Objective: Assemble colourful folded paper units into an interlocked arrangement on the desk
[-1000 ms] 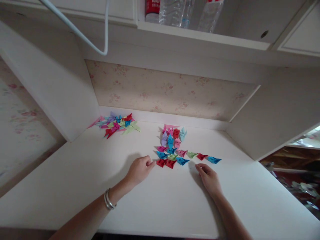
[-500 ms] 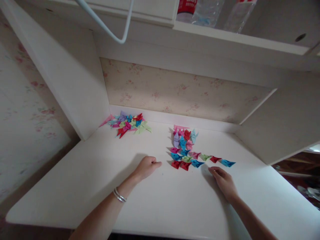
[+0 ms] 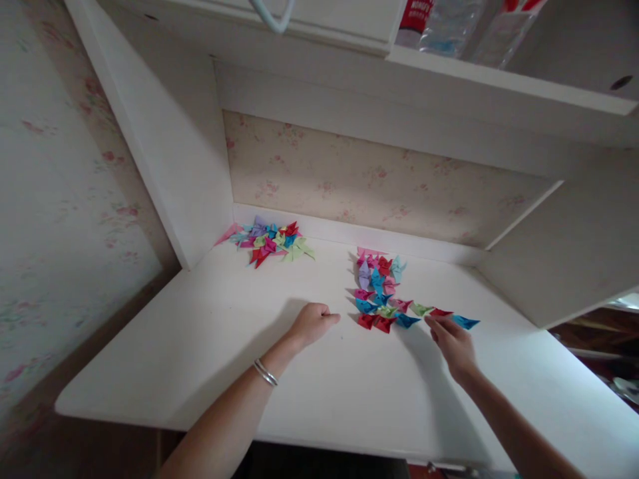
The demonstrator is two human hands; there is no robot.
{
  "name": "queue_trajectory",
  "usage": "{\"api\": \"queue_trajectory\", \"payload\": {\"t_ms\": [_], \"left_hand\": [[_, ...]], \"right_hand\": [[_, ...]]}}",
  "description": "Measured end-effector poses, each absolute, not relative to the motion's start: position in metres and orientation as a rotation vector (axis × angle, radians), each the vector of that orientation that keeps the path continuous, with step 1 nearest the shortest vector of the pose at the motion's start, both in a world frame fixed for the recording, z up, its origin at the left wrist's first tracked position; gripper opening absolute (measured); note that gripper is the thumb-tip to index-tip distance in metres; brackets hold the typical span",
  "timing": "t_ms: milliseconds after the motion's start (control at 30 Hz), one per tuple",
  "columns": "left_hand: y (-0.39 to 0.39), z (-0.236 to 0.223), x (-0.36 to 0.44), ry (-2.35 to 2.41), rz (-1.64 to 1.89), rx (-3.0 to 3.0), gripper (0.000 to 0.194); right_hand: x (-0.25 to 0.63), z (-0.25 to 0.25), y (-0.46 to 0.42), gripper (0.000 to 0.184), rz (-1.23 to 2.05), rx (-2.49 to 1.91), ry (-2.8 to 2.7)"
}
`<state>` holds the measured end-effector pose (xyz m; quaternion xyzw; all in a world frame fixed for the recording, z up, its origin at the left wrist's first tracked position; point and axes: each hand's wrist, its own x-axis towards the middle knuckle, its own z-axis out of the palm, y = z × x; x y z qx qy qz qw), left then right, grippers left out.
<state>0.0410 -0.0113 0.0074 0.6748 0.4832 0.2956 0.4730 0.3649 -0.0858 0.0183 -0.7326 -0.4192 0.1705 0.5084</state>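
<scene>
Small folded-paper cranes (image 3: 378,281) in several colours are set out in close rows right of the middle of the white desk. From their lower rows a line runs right, with a green paper crane (image 3: 421,309), a red paper crane (image 3: 441,312) and a blue paper crane (image 3: 465,322) at its end. My right hand (image 3: 453,344) is pinched just below the green crane, overlapping the red one; anything between its fingertips is hidden. Left of the rows, my left hand (image 3: 313,324) makes a loose fist over bare desk, thumb pointing right, nothing showing in it.
A loose pile of paper cranes (image 3: 269,243) lies at the back left of the desk (image 3: 239,319). White side panels (image 3: 164,153) flank the desk. Overhead, a shelf (image 3: 509,80) holds clear plastic bottles (image 3: 452,26).
My view has shifted, so the desk appears further right and slightly higher. My right hand has moved up toward the line of cranes and now overlaps the red one. My left hand keeps its fist.
</scene>
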Motion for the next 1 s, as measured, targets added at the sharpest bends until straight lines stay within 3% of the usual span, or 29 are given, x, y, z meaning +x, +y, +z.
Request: {"api": "queue_trajectory", "payload": {"t_ms": [233,333,667,1000], "left_hand": [[-0.01,0.012,0.04,1.147,0.71,1.582,0.038],[-0.01,0.011,0.041,1.156,0.7,1.571,0.038],[-0.006,0.007,0.044,1.223,0.637,1.537,0.034],[-0.008,0.009,0.047,1.329,0.614,1.71,0.032]], "right_hand": [[0.258,0.083,0.015,0.024,0.679,-1.604,-1.843],[0.214,0.088,0.074,0.016,0.792,-1.636,-1.884],[0.11,0.072,0.222,0.055,0.952,-1.703,-1.718],[0.077,0.055,0.273,0.031,0.945,-1.921,-1.554]]}}
